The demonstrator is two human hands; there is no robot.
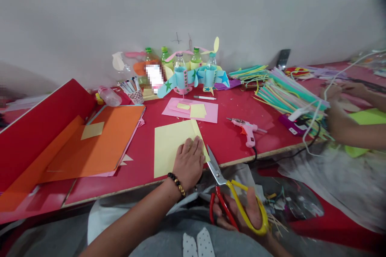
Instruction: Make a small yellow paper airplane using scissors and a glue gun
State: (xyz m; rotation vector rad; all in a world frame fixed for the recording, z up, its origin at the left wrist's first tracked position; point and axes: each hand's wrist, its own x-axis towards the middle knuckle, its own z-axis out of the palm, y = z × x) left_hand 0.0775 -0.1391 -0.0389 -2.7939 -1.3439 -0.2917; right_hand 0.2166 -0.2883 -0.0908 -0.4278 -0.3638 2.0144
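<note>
My left hand (188, 162) lies flat, palm down, on a sheet of pale yellow paper (166, 147) near the table's front edge. A strip along the sheet's right side looks folded over, with my fingers resting on it. My right hand (238, 211) grips a pair of scissors (222, 182) with one red and one yellow handle. Its blades point up and to the left, with the tip beside the right edge of the yellow sheet. Behind that sheet, a pink sheet (212, 112) bears small yellow pieces (198, 111).
A pink glue gun (248, 130) lies right of the paper, its cord over the table edge. Orange sheets (120, 128) are at left. Decorated bottle models (181, 75) stand at the back. Colored strips (289, 90) and another person's arm (356, 128) are at right.
</note>
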